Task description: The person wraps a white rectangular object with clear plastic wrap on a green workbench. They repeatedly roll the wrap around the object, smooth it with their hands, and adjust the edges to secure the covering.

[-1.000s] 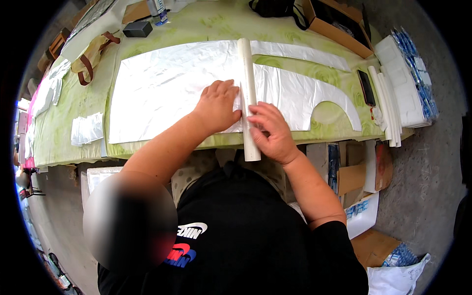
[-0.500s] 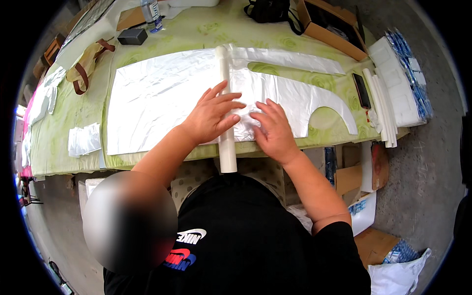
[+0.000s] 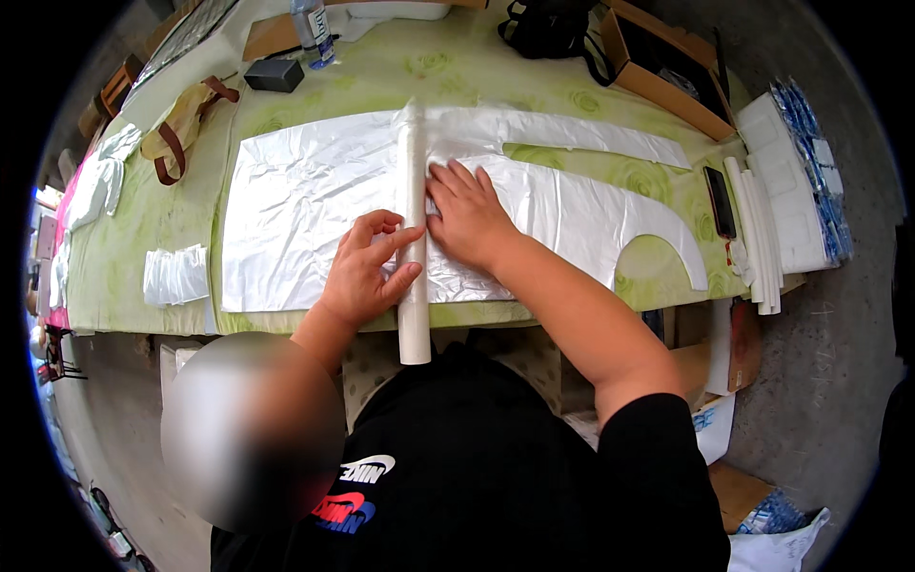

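A white tube is lying across a silvery sheet on the tabletop, pointing to 12 and 6 o'clock. The hands are resting apart: the loosely spread left hand is touching the tube from 9 o'clock; the right hand is lying flat at its 3 o'clock edge.

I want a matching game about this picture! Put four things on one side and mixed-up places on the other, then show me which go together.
Things:
1. White tube
2. Left hand
3. Black phone
4. Right hand

Places:
A. At the tube's left side, a fingertip over it
B. On the silvery sheet, right of the tube
C. Lying across the sheet, one end past its near edge
D. Beside the white rods

Right pairs: 1-C, 2-A, 3-D, 4-B
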A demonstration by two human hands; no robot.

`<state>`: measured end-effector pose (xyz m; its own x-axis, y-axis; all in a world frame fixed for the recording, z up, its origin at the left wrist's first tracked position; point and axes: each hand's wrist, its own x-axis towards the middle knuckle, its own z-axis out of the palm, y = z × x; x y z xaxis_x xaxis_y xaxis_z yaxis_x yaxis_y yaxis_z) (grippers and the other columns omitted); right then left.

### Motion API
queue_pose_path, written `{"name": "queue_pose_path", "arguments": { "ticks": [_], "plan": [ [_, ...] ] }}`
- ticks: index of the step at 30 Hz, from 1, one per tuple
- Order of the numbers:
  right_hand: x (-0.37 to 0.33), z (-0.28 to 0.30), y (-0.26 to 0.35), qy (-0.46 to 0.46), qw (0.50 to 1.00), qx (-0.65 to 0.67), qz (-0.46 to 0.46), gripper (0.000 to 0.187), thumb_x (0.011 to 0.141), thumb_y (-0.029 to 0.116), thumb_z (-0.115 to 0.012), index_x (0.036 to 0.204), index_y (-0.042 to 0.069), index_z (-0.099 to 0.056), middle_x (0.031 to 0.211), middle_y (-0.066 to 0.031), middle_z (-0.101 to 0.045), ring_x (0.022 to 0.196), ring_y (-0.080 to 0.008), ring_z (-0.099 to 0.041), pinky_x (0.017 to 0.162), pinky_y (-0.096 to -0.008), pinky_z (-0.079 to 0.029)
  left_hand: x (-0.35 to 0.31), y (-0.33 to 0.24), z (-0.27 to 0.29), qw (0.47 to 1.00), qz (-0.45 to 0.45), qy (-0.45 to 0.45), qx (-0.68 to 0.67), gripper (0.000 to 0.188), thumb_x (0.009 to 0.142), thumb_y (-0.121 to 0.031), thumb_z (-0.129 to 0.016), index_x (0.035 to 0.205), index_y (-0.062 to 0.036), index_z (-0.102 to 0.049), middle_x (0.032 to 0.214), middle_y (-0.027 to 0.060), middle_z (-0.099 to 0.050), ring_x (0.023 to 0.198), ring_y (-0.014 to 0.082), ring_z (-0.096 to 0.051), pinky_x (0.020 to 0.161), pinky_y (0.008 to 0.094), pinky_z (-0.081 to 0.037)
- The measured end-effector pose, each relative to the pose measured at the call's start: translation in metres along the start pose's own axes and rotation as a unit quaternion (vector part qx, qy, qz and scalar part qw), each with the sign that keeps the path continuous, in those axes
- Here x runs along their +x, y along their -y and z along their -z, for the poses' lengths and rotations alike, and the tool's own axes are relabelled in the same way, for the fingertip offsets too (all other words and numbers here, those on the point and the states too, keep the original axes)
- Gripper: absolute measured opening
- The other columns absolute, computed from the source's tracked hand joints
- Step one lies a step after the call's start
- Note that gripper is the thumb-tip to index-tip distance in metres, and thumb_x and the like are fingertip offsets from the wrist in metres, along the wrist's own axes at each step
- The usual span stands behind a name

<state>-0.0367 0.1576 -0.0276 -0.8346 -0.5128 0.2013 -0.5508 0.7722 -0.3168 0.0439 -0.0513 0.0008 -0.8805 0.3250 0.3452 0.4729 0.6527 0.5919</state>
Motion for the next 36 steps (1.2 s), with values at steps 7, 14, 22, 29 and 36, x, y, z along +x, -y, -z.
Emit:
{"name": "queue_pose_path", "arguments": {
  "ticks": [7,14,22,29,36],
  "plan": [
    [0.058,0.022,-0.065,0.02,0.965,-0.102,-0.242,0.073,0.098,0.056,-0.051,0.157,0.013,-0.04,0.166,-0.0123,-0.033,0.155,-0.0311,-0.024,0.123,-0.0584,-0.018,0.0,-0.002,0.002,1.0,0.003,-0.003,-0.01,0.039,0.086,-0.029,-0.073,0.123,-0.0156,-0.073,0.124,0.0127,-0.059,0.111,0.0298,-0.06,0.1,0.0428,-0.048],
    [-0.01,0.104,-0.187,-0.001,0.827,-0.133,-0.547,0.083,0.093,0.057,-0.058,0.163,0.027,-0.024,0.151,-0.0096,-0.055,0.139,-0.0323,-0.05,0.114,-0.0572,-0.034,0.001,-0.004,0.004,1.0,-0.021,-0.01,-0.016,0.037,0.086,-0.028,-0.073,0.122,-0.0146,-0.073,0.122,0.0116,-0.06,0.108,0.0287,-0.062,0.097,0.0419,-0.048],
    [-0.069,0.107,-0.267,-0.231,0.85,-0.006,-0.473,0.085,0.087,0.028,-0.072,0.161,0.019,-0.031,0.142,-0.0228,-0.058,0.128,-0.0396,-0.058,0.105,-0.0467,-0.048,0.004,-0.005,0.003,0.999,-0.023,-0.007,-0.03,0.036,0.086,-0.016,-0.072,0.12,-0.0086,-0.073,0.123,0.0162,-0.059,0.112,0.0332,-0.061,0.095,0.0412,-0.052],
    [-0.078,0.116,-0.251,-0.28,0.906,-0.15,-0.278,0.072,0.086,0.025,-0.075,0.152,0.015,-0.048,0.144,-0.0232,-0.055,0.135,-0.0404,-0.051,0.112,-0.0475,-0.042,0.001,-0.003,-0.002,0.999,-0.009,-0.03,-0.041,0.034,0.087,-0.024,-0.074,0.12,-0.0143,-0.074,0.125,0.0117,-0.059,0.106,0.0285,-0.063,0.097,0.0416,-0.049],
    [-0.05,0.065,-0.098,0.04,0.95,-0.099,-0.295,0.067,0.096,0.054,-0.057,0.151,0.016,-0.05,0.163,-0.0123,-0.036,0.153,-0.0359,-0.024,0.12,-0.0691,-0.017,-0.003,-0.007,-0.007,0.998,0.009,-0.037,-0.041,0.034,0.089,-0.021,-0.073,0.122,-0.0148,-0.073,0.128,0.0118,-0.057,0.108,0.0282,-0.062,0.098,0.0416,-0.049]
  ]
}}
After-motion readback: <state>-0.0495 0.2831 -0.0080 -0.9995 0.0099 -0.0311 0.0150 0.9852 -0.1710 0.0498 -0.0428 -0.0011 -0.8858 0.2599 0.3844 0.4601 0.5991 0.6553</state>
